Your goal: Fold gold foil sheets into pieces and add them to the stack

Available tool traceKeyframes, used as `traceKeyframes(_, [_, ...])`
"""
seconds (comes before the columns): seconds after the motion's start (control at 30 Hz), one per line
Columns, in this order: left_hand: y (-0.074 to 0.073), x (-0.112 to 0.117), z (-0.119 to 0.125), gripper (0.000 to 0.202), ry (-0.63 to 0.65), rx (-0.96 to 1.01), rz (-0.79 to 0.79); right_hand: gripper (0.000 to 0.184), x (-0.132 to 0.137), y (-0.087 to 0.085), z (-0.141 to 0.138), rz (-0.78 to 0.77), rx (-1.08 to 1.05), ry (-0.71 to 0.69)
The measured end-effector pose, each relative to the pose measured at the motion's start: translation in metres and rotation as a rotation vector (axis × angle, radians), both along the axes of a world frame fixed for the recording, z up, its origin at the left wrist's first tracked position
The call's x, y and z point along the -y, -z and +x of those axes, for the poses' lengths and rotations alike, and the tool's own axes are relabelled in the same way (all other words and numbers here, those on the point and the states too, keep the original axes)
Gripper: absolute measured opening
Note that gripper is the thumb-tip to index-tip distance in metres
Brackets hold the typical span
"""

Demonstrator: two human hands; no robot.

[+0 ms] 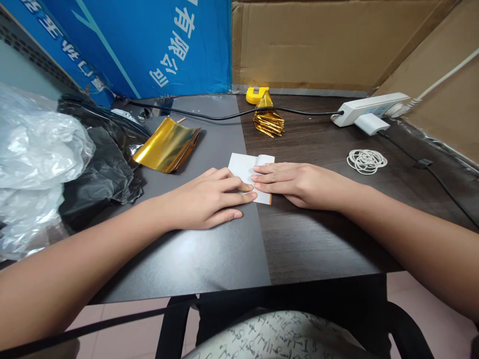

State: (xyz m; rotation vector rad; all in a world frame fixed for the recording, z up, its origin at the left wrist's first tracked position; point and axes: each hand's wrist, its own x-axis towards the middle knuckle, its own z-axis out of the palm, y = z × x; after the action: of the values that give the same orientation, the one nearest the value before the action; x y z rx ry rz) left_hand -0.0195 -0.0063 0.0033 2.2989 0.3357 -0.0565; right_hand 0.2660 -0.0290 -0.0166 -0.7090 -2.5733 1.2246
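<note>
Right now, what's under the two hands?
A folded white paper lies flat on the table, pinned by fingertips of the left hand and right hand. An orange edge shows at its near corner. Its middle is covered by the fingers.

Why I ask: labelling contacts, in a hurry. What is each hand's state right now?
Left hand: open, flat, fingertips pressing the white paper.
Right hand: open, flat, fingers on the same paper.
</note>
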Motion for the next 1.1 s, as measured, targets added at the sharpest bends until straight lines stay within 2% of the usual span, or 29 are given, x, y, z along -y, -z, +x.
traceKeyframes(0.17, [-0.003, 0.000, 0.001, 0.044, 0.002, 0.004, 0.017, 0.043, 0.003, -0.001, -0.005, 0.052, -0.032, 0.056])
traceKeyframes(0.4, [-0.005, 0.000, 0.003, 0.041, 0.005, 0.012, 0.004, 0.048, 0.010, -0.004, -0.012, 0.106, 0.063, 0.143])
traceKeyframes(0.53, [-0.008, -0.001, 0.004, 0.039, -0.010, 0.006, -0.055, 0.053, 0.012, -0.006, -0.016, 0.106, 0.111, 0.180])
traceKeyframes(0.67, [-0.012, -0.001, 0.006, 0.036, -0.035, -0.013, -0.121, 0.049, 0.015, -0.008, -0.023, 0.094, 0.148, 0.237])
traceKeyframes(0.97, [-0.017, -0.002, 0.006, 0.036, -0.027, -0.065, -0.141, 0.050, 0.014, -0.017, -0.033, 0.067, 0.390, 0.262])
traceKeyframes(1.1, [-0.015, -0.001, 0.005, 0.038, -0.026, -0.054, -0.134, 0.048, 0.009, -0.016, -0.033, 0.121, 0.477, 0.294])
